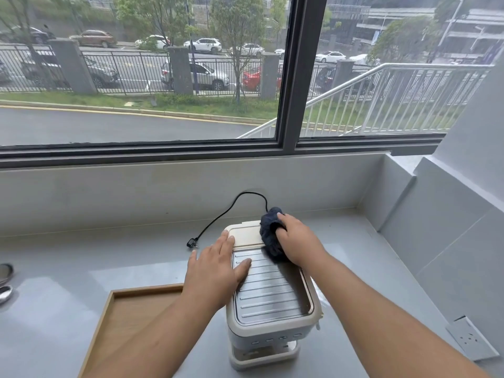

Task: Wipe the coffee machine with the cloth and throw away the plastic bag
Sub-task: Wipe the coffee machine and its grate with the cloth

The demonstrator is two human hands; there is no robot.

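Wooden tray (pixel 147 289) beside coffee machine (pixel 272 293); cord (pixel 218 218) behind.

Bright daylight through the window (pixel 141 69); soft shadows, wide-angle bending at edges.

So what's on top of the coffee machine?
The left hand lies flat on the left edge of the coffee machine, thumb on the ribbed metal top. The right hand grips a dark blue cloth by the cream lid. Whatever is beneath them is hidden.
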